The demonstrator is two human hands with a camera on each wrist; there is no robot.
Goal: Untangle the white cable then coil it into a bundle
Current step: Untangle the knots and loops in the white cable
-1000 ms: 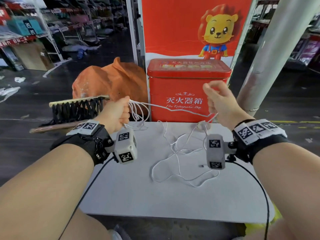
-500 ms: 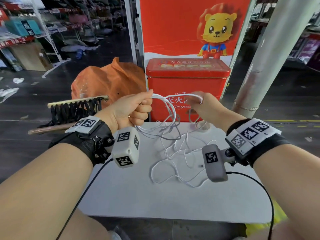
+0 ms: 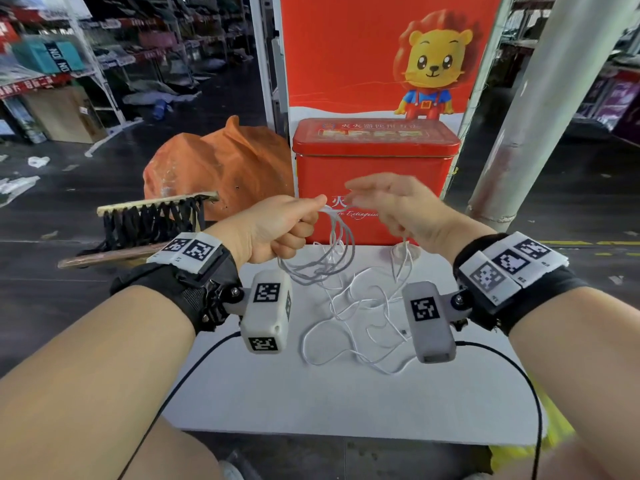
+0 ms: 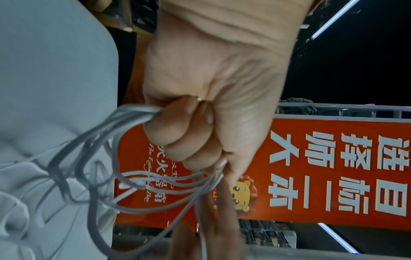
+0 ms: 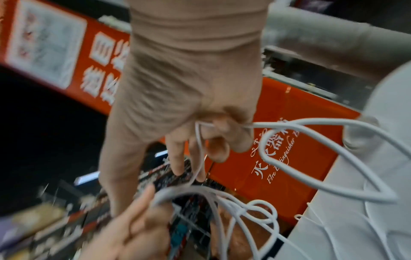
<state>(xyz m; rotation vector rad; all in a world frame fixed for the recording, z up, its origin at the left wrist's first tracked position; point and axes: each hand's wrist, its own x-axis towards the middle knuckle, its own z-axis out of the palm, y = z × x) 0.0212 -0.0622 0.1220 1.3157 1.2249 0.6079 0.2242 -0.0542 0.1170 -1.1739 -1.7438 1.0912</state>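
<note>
Several loops of the thin white cable [image 3: 332, 251] hang from my left hand [image 3: 287, 223], which grips them in a closed fist [image 4: 195, 140] above the table's far edge. The loops [image 4: 133, 184] droop below the knuckles. My right hand [image 3: 391, 202] is blurred and hovers just right of the left one. In the right wrist view the cable [image 5: 200, 140] runs under its curled ring and little fingers [image 5: 224, 140], while the index and middle fingers point out straight. The rest of the cable [image 3: 353, 323] lies in a loose tangle on the white table [image 3: 346, 403].
A red fire extinguisher box [image 3: 374, 168] stands right behind the table, with a lion poster above it. An orange bag [image 3: 221, 168] and a wooden bar with black straps [image 3: 152, 220] sit at the back left. A grey pillar [image 3: 540, 116] rises at the right.
A second ago the cable was stretched between my hands, held apart. They came together, another loop joined the bunch in my left hand, and my right hand's fingers have now spread.
</note>
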